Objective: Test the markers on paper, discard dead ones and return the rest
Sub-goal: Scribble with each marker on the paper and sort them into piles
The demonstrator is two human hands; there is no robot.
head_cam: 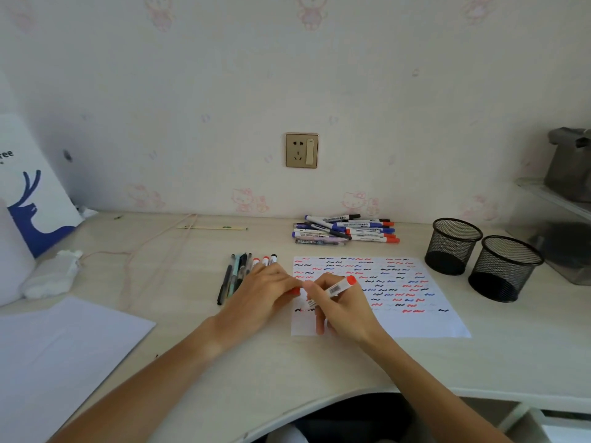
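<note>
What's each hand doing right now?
Left hand: pinching the red cap.
Right hand: gripping the red marker, tip down over the test paper.

Even, soft daylight; bright, slightly washed out. Faint shadows under the forearms on the counter (192,362). No glare. Wide-angle bending near the frame edges. Mild softness left of the wall socket (302,150).

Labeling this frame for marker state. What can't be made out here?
- Head view: the red marker's tip is hidden behind the right hand.
- The cap is mostly covered by the left hand; only a red sliver shows.
- Barcode and print on the marker are too small to read.
- The row of pens is partly hidden by the left hand.
</note>
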